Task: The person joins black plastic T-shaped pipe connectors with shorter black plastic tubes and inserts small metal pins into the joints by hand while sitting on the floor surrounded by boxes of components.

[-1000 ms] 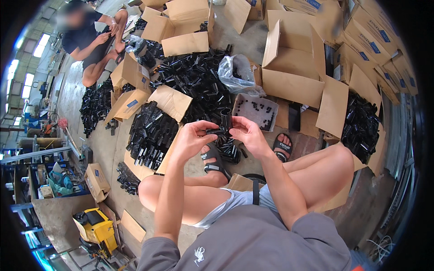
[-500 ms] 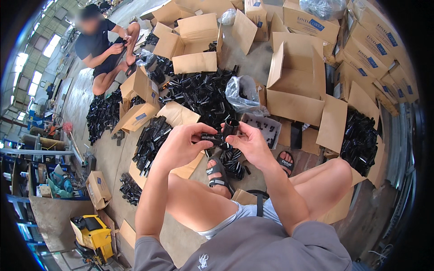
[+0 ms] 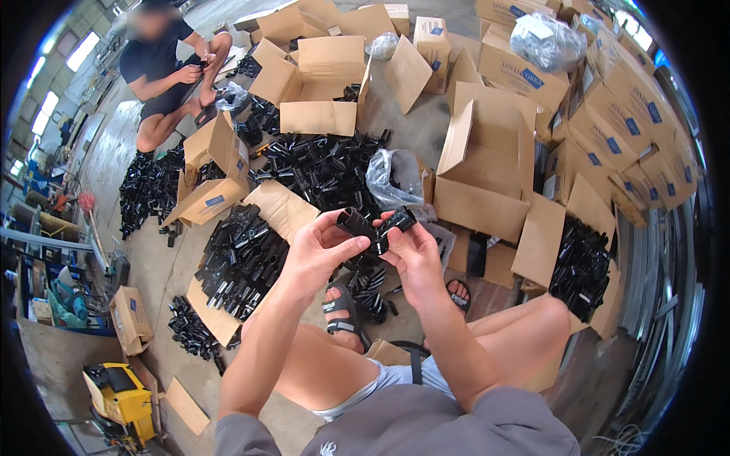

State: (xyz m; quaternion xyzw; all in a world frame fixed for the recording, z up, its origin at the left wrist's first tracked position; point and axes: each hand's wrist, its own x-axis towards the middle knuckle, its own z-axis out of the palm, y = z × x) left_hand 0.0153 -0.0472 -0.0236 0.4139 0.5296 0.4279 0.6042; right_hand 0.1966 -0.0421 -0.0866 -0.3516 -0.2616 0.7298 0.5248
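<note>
Grey concrete floor (image 3: 169,266) is strewn, in the head view, with glossy black tubular parts (image 3: 243,258) and brown cardboard boxes (image 3: 483,175). Above them, a short black tube (image 3: 353,223) is gripped between thumb and fingers by the left hand (image 3: 321,249); a second black tubular piece (image 3: 402,219) is pinched by the right hand (image 3: 415,260). Whether their near ends are joined cannot be told. Fitting or checking seems in hand; next, steady grips and aligned ends would be called for.

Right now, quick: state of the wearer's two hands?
Left hand: closed on a black tubular part.
Right hand: closed on a black piece against it; joined or separate, can't tell.
</note>
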